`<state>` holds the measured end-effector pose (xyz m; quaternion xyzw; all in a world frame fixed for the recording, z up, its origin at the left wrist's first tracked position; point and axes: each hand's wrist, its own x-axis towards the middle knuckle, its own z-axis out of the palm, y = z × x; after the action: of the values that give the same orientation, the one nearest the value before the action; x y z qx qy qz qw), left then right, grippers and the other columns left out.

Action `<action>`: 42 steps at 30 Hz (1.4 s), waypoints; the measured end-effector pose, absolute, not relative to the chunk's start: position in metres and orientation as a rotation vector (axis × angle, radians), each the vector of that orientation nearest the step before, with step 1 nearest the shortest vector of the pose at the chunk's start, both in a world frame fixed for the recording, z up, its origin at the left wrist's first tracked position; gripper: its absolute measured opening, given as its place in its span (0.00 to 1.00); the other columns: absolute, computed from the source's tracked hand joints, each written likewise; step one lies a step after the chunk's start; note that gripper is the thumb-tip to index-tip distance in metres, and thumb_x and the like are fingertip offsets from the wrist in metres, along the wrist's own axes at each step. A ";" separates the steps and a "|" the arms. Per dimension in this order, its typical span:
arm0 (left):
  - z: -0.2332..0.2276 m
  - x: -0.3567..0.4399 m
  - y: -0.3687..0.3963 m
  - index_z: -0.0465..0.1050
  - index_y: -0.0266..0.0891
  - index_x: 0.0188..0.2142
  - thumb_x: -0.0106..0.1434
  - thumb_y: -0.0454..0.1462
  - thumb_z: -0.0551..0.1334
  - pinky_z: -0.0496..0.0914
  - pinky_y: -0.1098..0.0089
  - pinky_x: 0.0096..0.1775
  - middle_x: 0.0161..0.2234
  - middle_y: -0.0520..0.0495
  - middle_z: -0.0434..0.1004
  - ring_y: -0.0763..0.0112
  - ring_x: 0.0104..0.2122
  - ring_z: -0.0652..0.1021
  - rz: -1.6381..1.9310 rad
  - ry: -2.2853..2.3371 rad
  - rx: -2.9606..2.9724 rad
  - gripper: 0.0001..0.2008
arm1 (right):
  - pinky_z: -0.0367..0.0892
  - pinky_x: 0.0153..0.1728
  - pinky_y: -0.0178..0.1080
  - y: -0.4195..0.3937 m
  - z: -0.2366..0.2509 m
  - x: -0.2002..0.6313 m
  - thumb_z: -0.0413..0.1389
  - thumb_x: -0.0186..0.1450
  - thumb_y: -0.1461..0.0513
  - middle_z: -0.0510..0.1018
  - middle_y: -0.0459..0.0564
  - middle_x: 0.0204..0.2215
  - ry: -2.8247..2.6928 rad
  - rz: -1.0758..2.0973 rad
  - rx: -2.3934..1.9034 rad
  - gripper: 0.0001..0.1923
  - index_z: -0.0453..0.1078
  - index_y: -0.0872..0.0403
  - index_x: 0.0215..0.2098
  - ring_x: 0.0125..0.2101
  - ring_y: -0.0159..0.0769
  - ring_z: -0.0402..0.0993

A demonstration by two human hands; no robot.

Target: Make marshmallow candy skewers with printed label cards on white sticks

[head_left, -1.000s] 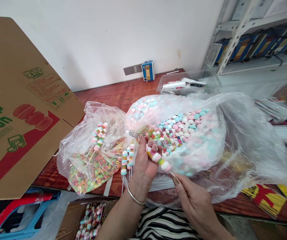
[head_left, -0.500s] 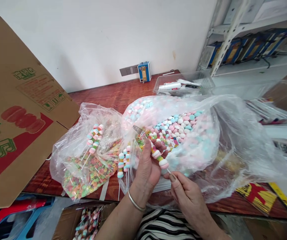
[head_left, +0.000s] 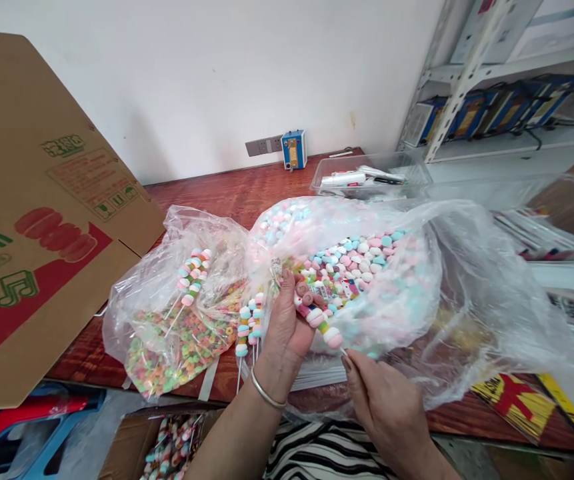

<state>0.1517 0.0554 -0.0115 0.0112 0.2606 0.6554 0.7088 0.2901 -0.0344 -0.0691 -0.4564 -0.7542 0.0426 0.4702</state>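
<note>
My left hand (head_left: 291, 320) is closed round the upper part of a marshmallow skewer (head_left: 323, 325), whose pink, white and yellow pieces slant down to the right. My right hand (head_left: 379, 393) pinches the thin stick at its lower end. Behind the hands lies a big clear bag of pastel marshmallows (head_left: 367, 260), its mouth open. To the left is a clear bag of coloured cereal rings (head_left: 181, 353). Finished-looking marshmallow skewers (head_left: 194, 275) lie on that bag, and several more skewers (head_left: 250, 323) rest just left of my left wrist.
A large cardboard box (head_left: 61, 200) stands at the left. Below the table edge, an open carton (head_left: 127, 443) holds more skewers. A clear plastic tub (head_left: 371, 175) sits at the back, near a blue device (head_left: 294, 150) by the wall. White shelving (head_left: 459, 100) is at the right.
The skewer has shifted slightly down and right. My left fingers have curled tighter round its upper part, and my right hand has moved slightly right, still on the stick. The view has shifted slightly.
</note>
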 end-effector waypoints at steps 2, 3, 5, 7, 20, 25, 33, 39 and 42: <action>-0.011 0.158 0.052 0.68 0.36 0.33 0.60 0.42 0.66 0.67 0.80 0.25 0.19 0.61 0.57 0.86 0.16 0.62 1.460 0.554 0.012 0.12 | 0.63 0.23 0.33 -0.036 -0.066 0.288 0.50 0.71 0.62 0.79 0.49 0.24 -1.826 0.284 -1.176 0.10 0.73 0.57 0.42 0.19 0.33 0.71; -0.012 0.162 0.051 0.68 0.36 0.33 0.60 0.42 0.67 0.67 0.80 0.25 0.19 0.61 0.56 0.86 0.16 0.61 1.465 0.544 0.014 0.12 | 0.62 0.22 0.33 -0.037 -0.063 0.286 0.48 0.72 0.61 0.77 0.48 0.22 -1.778 0.468 -1.223 0.12 0.72 0.56 0.41 0.19 0.33 0.70; -0.014 0.168 0.047 0.68 0.37 0.34 0.59 0.43 0.68 0.67 0.79 0.26 0.19 0.62 0.56 0.87 0.15 0.60 1.468 0.537 0.037 0.13 | 0.59 0.19 0.32 -0.040 -0.059 0.283 0.46 0.73 0.57 0.71 0.44 0.18 -1.619 0.856 -1.301 0.15 0.72 0.55 0.39 0.17 0.32 0.66; -0.016 0.171 0.045 0.69 0.37 0.33 0.58 0.43 0.68 0.68 0.77 0.27 0.19 0.61 0.57 0.86 0.15 0.60 1.454 0.544 0.072 0.13 | 0.56 0.17 0.32 -0.042 -0.057 0.281 0.46 0.72 0.53 0.64 0.40 0.15 -1.463 1.108 -1.324 0.18 0.72 0.54 0.38 0.16 0.31 0.60; -0.014 0.164 0.051 0.69 0.37 0.34 0.61 0.43 0.66 0.65 0.79 0.23 0.19 0.60 0.58 0.85 0.16 0.61 1.401 0.562 0.061 0.12 | 0.60 0.23 0.33 -0.038 -0.059 0.283 0.47 0.71 0.56 0.72 0.45 0.22 -1.608 0.921 -1.277 0.15 0.71 0.54 0.37 0.20 0.33 0.66; -0.018 0.163 0.046 0.72 0.37 0.40 0.59 0.44 0.67 0.73 0.72 0.34 0.27 0.52 0.72 0.76 0.26 0.74 1.387 0.547 0.130 0.14 | 0.62 0.24 0.34 -0.038 -0.060 0.289 0.47 0.72 0.58 0.75 0.45 0.24 -1.654 0.809 -1.275 0.13 0.72 0.53 0.40 0.22 0.34 0.70; -0.014 0.152 0.040 0.74 0.38 0.42 0.55 0.34 0.70 0.72 0.64 0.44 0.36 0.47 0.79 0.68 0.36 0.80 1.330 0.613 0.439 0.15 | 0.59 0.21 0.32 -0.036 -0.054 0.297 0.47 0.72 0.55 0.71 0.43 0.20 -1.537 0.938 -1.309 0.15 0.72 0.54 0.39 0.21 0.32 0.66; -0.016 0.158 0.037 0.74 0.36 0.34 0.54 0.40 0.71 0.74 0.66 0.40 0.31 0.48 0.79 0.69 0.33 0.80 1.320 0.698 0.344 0.13 | 0.65 0.24 0.31 -0.037 -0.055 0.299 0.47 0.72 0.61 0.78 0.45 0.26 -1.692 0.699 -1.227 0.11 0.71 0.54 0.41 0.23 0.32 0.73; -0.016 0.159 0.037 0.73 0.35 0.33 0.54 0.40 0.71 0.75 0.66 0.39 0.31 0.48 0.79 0.68 0.32 0.80 1.323 0.722 0.339 0.13 | 0.67 0.27 0.32 -0.039 -0.059 0.301 0.49 0.72 0.62 0.81 0.49 0.31 -1.741 0.479 -1.247 0.09 0.70 0.54 0.45 0.26 0.34 0.77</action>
<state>0.1589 0.0369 -0.0163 0.1532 0.3262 0.5977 0.7161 0.3008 -0.0385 -0.0592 -0.5059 -0.7060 0.1941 0.4560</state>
